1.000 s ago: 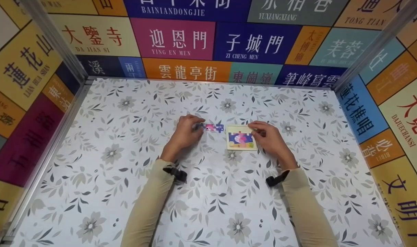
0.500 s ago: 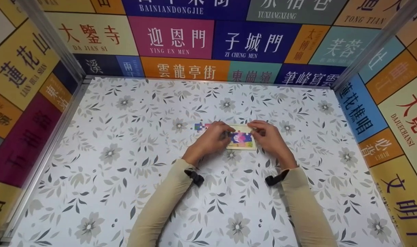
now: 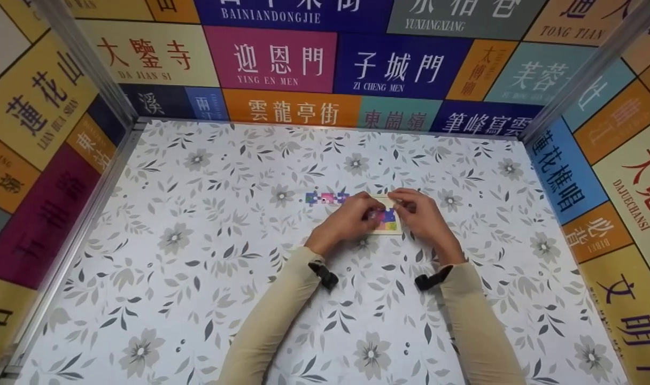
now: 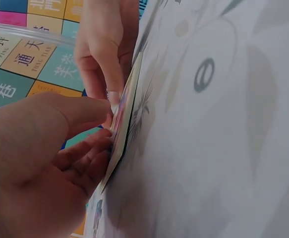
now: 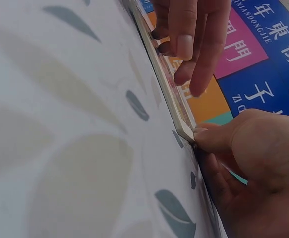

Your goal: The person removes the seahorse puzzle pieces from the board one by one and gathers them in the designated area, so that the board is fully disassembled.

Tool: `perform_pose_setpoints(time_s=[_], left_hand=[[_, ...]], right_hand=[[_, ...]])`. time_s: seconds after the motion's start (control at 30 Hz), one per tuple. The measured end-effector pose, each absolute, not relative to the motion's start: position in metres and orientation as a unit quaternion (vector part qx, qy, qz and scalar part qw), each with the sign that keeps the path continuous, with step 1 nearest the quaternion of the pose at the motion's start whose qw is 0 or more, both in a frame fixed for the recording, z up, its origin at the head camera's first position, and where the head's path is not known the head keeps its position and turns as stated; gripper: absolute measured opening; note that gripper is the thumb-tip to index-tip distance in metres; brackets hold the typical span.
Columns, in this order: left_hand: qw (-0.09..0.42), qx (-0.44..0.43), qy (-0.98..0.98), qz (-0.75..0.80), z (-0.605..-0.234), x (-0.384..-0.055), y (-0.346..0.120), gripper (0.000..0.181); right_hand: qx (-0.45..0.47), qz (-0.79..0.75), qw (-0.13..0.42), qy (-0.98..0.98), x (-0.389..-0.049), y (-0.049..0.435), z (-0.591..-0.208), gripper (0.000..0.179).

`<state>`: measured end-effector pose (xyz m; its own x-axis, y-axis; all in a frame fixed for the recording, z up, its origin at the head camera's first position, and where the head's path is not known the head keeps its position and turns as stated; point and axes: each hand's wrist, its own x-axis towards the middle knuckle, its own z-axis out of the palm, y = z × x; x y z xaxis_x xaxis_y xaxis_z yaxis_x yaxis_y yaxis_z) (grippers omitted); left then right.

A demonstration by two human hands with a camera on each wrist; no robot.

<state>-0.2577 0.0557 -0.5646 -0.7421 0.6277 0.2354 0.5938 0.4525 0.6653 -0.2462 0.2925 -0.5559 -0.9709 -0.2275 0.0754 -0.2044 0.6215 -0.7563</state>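
A small jigsaw puzzle (image 3: 386,218) lies in a cream tray (image 3: 393,232) on the table, its left part covered by my left hand (image 3: 353,215). The left fingertips touch the puzzle's surface, thumb apart from the fingers (image 4: 97,156); I see no piece between them. My right hand (image 3: 418,211) pinches the tray's upper right edge, with the thumb on top in the right wrist view. Left of the tray, several loose puzzle pieces (image 3: 327,198), blue, green and pink, lie in a row.
The table (image 3: 196,299) has a white cover printed with grey flowers and leaves. Colourful panels (image 3: 271,59) with large characters stand along the back and both sides, framed by metal posts (image 3: 98,69).
My left hand has moved right from the row of loose pieces onto the puzzle, then a little farther across it. The right hand stays at the tray's edge.
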Motion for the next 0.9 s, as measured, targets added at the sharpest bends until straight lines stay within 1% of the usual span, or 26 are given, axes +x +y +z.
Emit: perform_pose_setpoints(time_s=[0.1,0.13,0.2,0.47,0.63,0.9], left_hand=[[0.007,0.345,0.855,0.387,-0.580,-0.262,0.062,0.033],[0.013,0.337,0.857,0.390,-0.575,-0.259,0.062,0.033],[0.002,0.328,0.864,0.382,-0.583,-0.261,0.066,0.034],[0.013,0.309,0.877,0.369,-0.557,-0.240,0.063,0.040],[0.011,0.301,0.880,0.366,-0.555,-0.239,0.065,0.037],[0.068,0.243,0.897,0.363,-0.546,-0.240,0.069,0.037]], right_hand=[[-0.122,-0.418,0.018,0.900,-0.246,0.292,-0.555,0.034],[-0.120,-0.418,0.022,0.900,-0.246,0.293,-0.555,0.034],[-0.116,-0.417,0.025,0.901,-0.246,0.293,-0.554,0.034],[-0.112,-0.410,0.029,0.905,-0.246,0.293,-0.552,0.034],[-0.112,-0.408,0.027,0.906,-0.246,0.293,-0.552,0.034],[-0.122,-0.420,0.029,0.899,-0.245,0.294,-0.552,0.035]])
